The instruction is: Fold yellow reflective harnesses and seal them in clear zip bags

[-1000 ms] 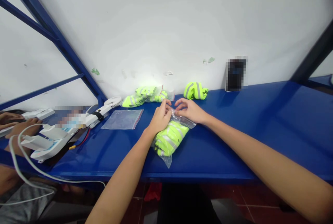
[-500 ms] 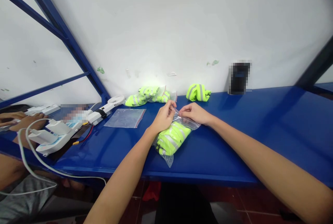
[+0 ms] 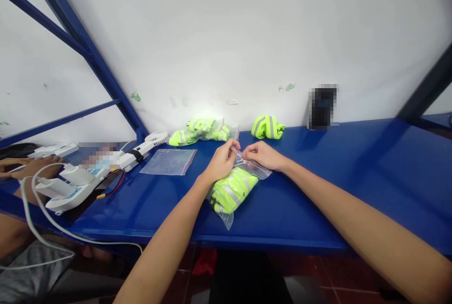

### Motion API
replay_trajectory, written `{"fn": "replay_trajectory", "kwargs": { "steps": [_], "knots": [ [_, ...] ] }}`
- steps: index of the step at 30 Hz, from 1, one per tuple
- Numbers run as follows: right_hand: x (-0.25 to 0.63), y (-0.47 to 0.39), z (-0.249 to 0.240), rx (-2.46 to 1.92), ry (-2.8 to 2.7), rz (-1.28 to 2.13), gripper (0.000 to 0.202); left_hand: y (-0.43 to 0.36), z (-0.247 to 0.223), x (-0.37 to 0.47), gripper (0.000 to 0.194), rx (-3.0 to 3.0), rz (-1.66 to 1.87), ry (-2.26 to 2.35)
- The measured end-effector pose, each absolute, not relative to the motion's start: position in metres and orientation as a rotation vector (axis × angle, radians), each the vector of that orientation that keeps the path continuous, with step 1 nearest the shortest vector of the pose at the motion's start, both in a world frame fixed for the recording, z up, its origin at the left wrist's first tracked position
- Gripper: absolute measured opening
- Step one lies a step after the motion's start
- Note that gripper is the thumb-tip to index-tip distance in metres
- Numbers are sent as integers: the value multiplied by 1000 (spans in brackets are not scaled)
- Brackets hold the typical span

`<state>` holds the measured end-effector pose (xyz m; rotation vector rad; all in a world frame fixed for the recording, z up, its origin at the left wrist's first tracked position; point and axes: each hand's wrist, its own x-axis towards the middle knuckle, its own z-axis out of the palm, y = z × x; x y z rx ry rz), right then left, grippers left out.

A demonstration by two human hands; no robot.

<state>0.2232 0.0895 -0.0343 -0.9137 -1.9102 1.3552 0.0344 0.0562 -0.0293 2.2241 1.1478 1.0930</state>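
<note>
A clear zip bag (image 3: 254, 169) lies on the blue table, with a folded neon-yellow reflective vest (image 3: 233, 190) inside it. My left hand (image 3: 224, 158) pinches the bag's top edge near its left end. Close beside it, my right hand (image 3: 263, 154) is closed on the same edge a little to the right. The fingertips of both hands are partly hidden. Beyond my hands, against the wall, sits a loose rolled yellow vest (image 3: 267, 127). Several bagged yellow vests (image 3: 201, 130) are piled to its left. A flat, unfilled zip bag (image 3: 169, 161) lies left of my left hand.
At left are a white power strip (image 3: 72, 195) with plugs and cables, and a white handheld fan (image 3: 150, 143). Another person's hands (image 3: 38, 169) are at the far left. A dark blurred object (image 3: 322, 107) leans on the wall. Blue metal posts (image 3: 84, 49) frame the table (image 3: 353, 176).
The view has shifted very slightly. Both hands stay at the bag's top edge with almost the same grip.
</note>
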Motion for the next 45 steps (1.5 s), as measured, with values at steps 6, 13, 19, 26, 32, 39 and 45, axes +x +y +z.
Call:
{"fn": "replay_trajectory", "kwargs": {
  "steps": [6,13,19,26,32,39,45],
  "knots": [
    [225,90,-34,-920,-1955,1275,17,55,-28,34,12,2221,1098,1137],
    [223,88,-32,-919,-1937,1279,16,55,-26,35,14,2240,1076,1149],
    [222,89,-34,-873,-1949,1329,14,58,-30,37,9,2180,1121,1136],
    [220,89,-36,-821,-1884,1384,18,59,-33,38,8,2153,1135,1125],
    [220,90,-37,-817,-1922,1325,24,59,-33,38,17,2139,1100,1088],
    [219,87,-35,-852,-1933,1295,22,60,-35,39,12,2110,1104,1020],
    [218,88,-33,-867,-1975,1313,15,57,-30,40,9,2129,1085,1019]
  ]
}}
